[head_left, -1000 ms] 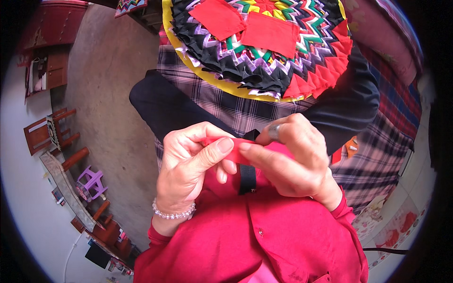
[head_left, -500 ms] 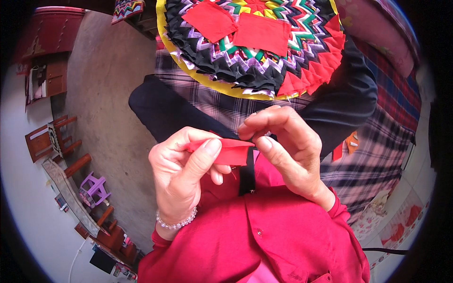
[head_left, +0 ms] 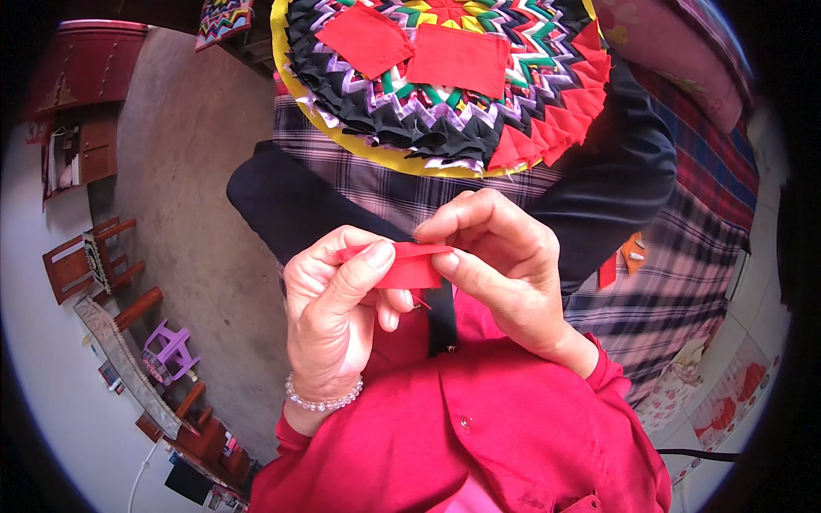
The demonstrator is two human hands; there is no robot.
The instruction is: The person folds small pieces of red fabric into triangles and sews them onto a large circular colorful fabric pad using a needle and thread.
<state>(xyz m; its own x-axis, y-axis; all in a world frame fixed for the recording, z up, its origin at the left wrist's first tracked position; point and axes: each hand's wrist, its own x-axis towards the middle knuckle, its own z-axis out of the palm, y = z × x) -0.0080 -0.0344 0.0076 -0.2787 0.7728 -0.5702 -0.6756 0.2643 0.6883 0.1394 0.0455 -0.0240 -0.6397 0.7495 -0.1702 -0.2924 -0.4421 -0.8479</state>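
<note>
A small folded piece of red cloth (head_left: 414,272) is held over my lap. My left hand (head_left: 329,295) pinches its left end between thumb and fingers. At the other end, the thumb of my right hand (head_left: 513,269) presses on the cloth's upper corner, with the curled index finger just beyond it. Below the cloth a short red thread hangs near my left fingers. Ahead of my hands lies a round patchwork piece (head_left: 402,128) of folded points in several colours with a yellow edge. Two flat red cloth squares, one on the left (head_left: 366,41) and one on the right (head_left: 457,60), rest on it.
Under the patchwork spreads a plaid cloth (head_left: 676,291). To the right lie a red scrap (head_left: 607,272) and an orange piece (head_left: 634,254) with a small white item on it. A purple stool (head_left: 171,350) and wooden furniture (head_left: 90,256) stand on the floor at left.
My right thumb has come down onto the cloth's right end, where it was apart before. The view has shifted slightly, so the patchwork appears a little further left.
</note>
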